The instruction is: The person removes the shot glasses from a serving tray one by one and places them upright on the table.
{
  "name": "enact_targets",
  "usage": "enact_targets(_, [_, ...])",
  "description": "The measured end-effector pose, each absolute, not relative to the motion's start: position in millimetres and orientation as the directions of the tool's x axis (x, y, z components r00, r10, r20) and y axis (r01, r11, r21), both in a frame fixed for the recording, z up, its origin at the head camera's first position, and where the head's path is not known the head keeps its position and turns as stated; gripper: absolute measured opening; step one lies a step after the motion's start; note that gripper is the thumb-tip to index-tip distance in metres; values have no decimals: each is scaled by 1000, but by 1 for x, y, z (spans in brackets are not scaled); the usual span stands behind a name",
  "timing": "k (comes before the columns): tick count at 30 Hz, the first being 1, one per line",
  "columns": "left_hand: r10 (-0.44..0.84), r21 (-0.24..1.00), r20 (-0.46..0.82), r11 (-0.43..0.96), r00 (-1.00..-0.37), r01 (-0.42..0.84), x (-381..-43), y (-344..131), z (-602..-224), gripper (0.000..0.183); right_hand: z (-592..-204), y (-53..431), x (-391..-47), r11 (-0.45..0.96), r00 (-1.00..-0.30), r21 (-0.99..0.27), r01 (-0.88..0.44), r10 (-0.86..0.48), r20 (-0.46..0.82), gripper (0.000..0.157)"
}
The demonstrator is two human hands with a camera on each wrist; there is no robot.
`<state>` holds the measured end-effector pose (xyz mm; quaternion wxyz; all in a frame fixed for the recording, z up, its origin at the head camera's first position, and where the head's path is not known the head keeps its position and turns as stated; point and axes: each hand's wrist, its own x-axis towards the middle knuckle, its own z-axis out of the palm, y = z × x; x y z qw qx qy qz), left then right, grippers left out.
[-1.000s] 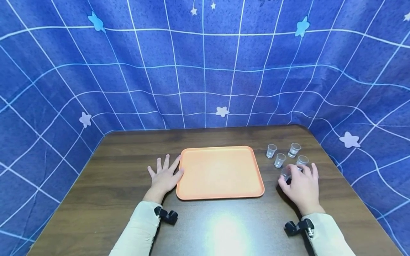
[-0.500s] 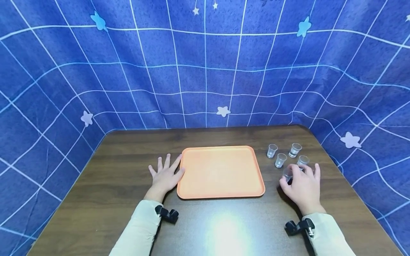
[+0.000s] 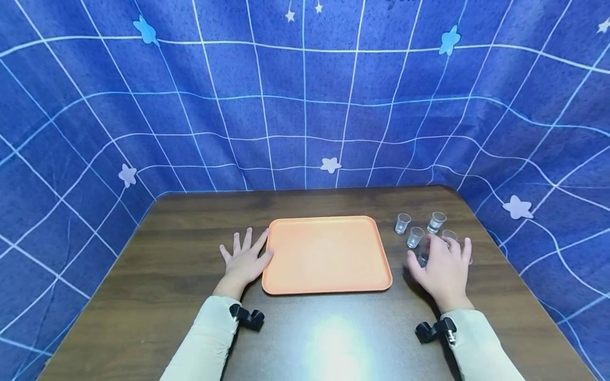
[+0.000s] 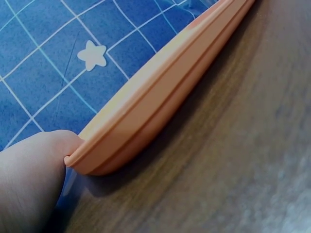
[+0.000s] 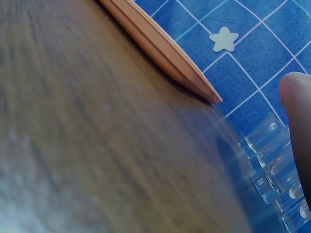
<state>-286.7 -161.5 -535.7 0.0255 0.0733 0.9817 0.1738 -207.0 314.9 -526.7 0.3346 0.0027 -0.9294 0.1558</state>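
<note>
My left hand lies with spread fingers at the left edge of an orange tray. Its thumb touches the tray rim in the left wrist view. To the tray's right, my right hand is over a group of small clear shot glasses, thumb spread away from the fingers. One shot glass shows in the gap between thumb and fingers, partly hidden. Beyond the hand stand a shot glass and several others, one half covered by the fingers. In the right wrist view the thumb is apart from the glasses.
The dark wooden table carries the tray and glasses. A blue curtain with white lines and stars hangs behind and on both sides. Black wrist cameras are strapped to both pale sleeves.
My right hand has shifted slightly left and forward. Its thumb and fingers, which were round the nearest glass, have spread apart. The left hand and tray have stayed in place.
</note>
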Motion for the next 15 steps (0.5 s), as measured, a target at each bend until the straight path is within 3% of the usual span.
enact_targets(8, [146, 335, -10, 933, -989, 134, -285, -164, -532, 66, -528, 309, -220, 967, -718, -215, -135, 54, 694, 64])
enact_targets(15, [153, 331, -9, 933, -988, 142, -285, -159, -534, 66, -530, 308, -221, 975, -762, -200, -101, 54, 645, 56])
